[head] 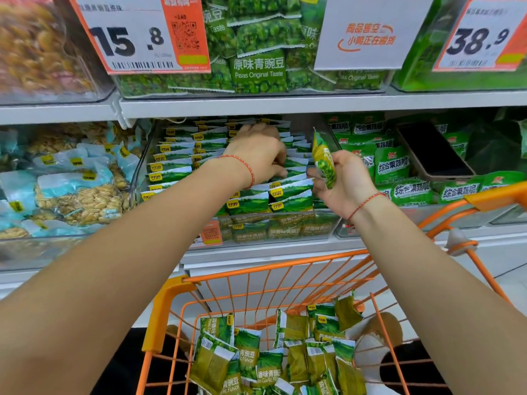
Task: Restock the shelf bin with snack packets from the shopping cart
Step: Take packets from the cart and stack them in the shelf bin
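— Where's the packet she's working with?

— In the right hand (346, 178). The grip there is pinched round one green snack packet (323, 159), thumb on the near face, fingers behind. The packet stands nearly upright, its top edge poking above the hand, right at the right-hand wall of the clear shelf bin (285, 226).

— And the other hand?

— The left hand (261, 153) is down inside the bin, palm facing down, fingers curled in among the rows of packets (174, 166) that stand on edge there. Its fingertips are buried between the packets, so I cannot tell whether that grip holds one or just presses them apart.

— How far is the held packet from the rows?

— Just beside them, a little above the front right rows, close to the left hand's knuckles.

— The cart?

— The orange shopping cart (159, 303) sits directly below the arms, against the shelf, with a loose heap of the same green packets (256, 354) lying flat and tilted in its basket.

— Anything nearby?

— A dark phone (430, 151) lies on the green bags in the bin to the right.
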`<state>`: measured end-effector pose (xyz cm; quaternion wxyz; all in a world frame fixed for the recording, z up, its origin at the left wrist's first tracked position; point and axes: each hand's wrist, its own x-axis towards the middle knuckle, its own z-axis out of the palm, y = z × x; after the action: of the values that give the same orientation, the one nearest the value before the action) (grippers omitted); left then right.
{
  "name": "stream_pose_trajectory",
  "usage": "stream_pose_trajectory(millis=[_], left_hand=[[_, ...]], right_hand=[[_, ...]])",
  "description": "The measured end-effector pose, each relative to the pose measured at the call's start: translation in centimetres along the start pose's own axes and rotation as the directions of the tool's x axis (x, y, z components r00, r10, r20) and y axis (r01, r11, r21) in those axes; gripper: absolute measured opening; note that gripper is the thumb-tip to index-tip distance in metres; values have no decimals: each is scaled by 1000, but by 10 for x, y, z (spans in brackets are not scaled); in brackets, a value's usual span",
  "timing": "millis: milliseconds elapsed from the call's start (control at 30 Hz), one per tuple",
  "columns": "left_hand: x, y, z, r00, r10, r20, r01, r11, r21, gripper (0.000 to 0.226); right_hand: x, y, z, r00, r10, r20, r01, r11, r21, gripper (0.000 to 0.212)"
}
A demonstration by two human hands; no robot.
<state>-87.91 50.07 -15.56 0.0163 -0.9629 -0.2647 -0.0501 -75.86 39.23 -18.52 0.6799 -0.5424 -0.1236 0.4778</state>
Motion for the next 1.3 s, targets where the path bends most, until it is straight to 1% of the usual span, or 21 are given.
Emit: stream_pose_trajectory(millis=[100,133,200,300,333,400,433,467,500,567,667,733,800,833,900,967,1000,1033,1100,1200,1300], left_hand=[[-10,-4,-4,991,-51,-121,33,989,-147,24],[-14,-6,-5,989,-55,-137,29,983,-183,23],[-24,-6,-5,995,-19,-100,-1,982,-191,19],[-31,0,-3,998,46,-45,-51,990,-133,19],[-32,3,-2,999,37,-36,-43,985,-166,26],[-32,7,-5,1000,-18,-18,11,939,-344,37],[-31,8,-6,1000,-24,-4,20,911,-411,37],[-31,10,-7,1000,-2,26,13,910,-415,35],[-30,13,-7,997,33,63,-8,933,-359,35],[-31,16,-4,993,63,102,-41,978,-206,36],[-24,18,-2,998,45,35,-46,999,19,28],[-22,20,-3,999,46,24,-49,991,126,26],[-21,23,-4,998,52,27,-56,985,160,29],[-21,24,-5,999,52,13,-53,989,141,33],[-23,27,-9,998,43,-54,-42,999,30,34],[-28,29,-12,995,80,-63,-82,996,-35,21],[-31,30,-11,994,106,-24,-106,994,-20,18],[-33,30,-9,991,126,37,-127,992,22,21],[-35,31,-1,978,145,148,-166,976,142,25],[-31,33,4,965,208,162,-246,930,272,23],[-27,43,-4,968,207,144,-244,914,323,19]], right_hand=[[4,1,7,1000,17,-19,-17,1000,-23,19],[5,1,7,1000,14,-21,-14,999,-32,19],[3,3,4,1000,-1,-25,0,999,-36,16],[-4,6,-4,1000,-12,4,12,1000,-12,9],[-7,6,-7,1000,-13,7,12,1000,14,11],[-11,7,-17,1000,-15,-5,15,999,37,20],[-14,6,-21,1000,-8,-17,8,999,32,28],[-17,4,-23,999,3,-32,-2,1000,25,38],[-20,2,-24,999,9,-45,-8,1000,23,44],[-24,1,-24,998,11,-55,-9,1000,27,47],[-31,0,-23,999,7,-45,-8,1000,-4,45],[-35,0,-23,999,36,-38,-38,998,-49,35],[-39,-1,-24,997,68,-45,-70,996,-48,35],[-40,-1,-25,996,68,-52,-70,997,-32,37],[-43,-2,-27,999,15,-49,-14,1000,21,36],[-46,-2,-28,996,-83,-44,86,994,70,30],[-46,-2,-29,990,-131,-56,135,988,78,31],[-46,-3,-30,983,-171,-72,176,981,85,33],[-46,-4,-32,973,-202,-112,212,974,83,33],[-44,-4,-36,967,-165,-193,170,985,10,26],[-43,-5,-40,961,-146,-237,147,989,-14,25]])
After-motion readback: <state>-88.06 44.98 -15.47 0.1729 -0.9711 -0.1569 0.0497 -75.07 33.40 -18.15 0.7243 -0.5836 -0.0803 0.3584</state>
